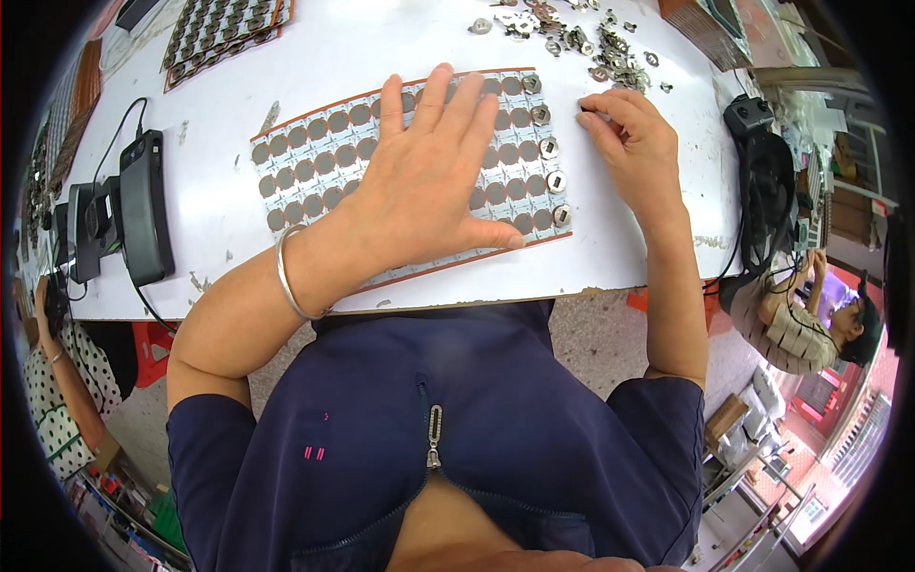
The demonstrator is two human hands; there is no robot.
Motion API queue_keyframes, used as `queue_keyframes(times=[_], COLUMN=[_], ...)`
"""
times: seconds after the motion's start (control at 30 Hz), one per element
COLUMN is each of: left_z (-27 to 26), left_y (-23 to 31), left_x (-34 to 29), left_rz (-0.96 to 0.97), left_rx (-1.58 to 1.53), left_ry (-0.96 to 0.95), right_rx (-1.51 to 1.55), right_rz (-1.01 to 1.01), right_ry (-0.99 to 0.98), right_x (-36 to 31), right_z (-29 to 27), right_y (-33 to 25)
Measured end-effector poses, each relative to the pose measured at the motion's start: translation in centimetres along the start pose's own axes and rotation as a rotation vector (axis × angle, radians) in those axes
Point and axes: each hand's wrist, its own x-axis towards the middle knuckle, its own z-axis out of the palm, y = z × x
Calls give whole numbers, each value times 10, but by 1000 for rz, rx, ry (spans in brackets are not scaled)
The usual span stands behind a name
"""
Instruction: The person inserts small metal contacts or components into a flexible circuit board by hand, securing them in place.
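My left hand (419, 181) lies flat with fingers spread on a rectangular panel (324, 153) of pale small boards. Rows of round grey discs cover the panel, and brown strips edge it. Along its right end, several shiny metal pieces (550, 148) with dark centres sit on the discs. To the right of the panel, just above the white table, my right hand (637, 143) is closed in a pinch. Something small and dark shows at its fingertips, too little to name. Beyond that hand lies a loose pile of small metal parts (620, 65).
Stacked similar panels (224, 33) lie at the far left, and more brown-edged panels (705, 29) at the far right. A black phone-like device (145, 205) with cables stands on the left. Black gear (762, 181) hangs at the right edge. Other people sit at both sides.
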Motion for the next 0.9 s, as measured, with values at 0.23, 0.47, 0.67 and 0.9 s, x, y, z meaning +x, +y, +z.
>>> queue_keyframes(times=[0.23,0.47,0.67,0.9], left_z=[-7,-1,0,1], left_y=[-5,-6,-6,-6], left_x=[-2,-3,-4,-4], left_rz=[6,10,13,15], left_rx=[-12,-4,-9,0], left_ry=[-30,13,37,46], right_rx=[-156,529,289,246], right_rz=[-257,255,56,113], right_ry=[158,-129,-207,-143], right_x=[9,29,39,41], right_z=[6,12,24,28], right_y=[9,-46,-41,-48])
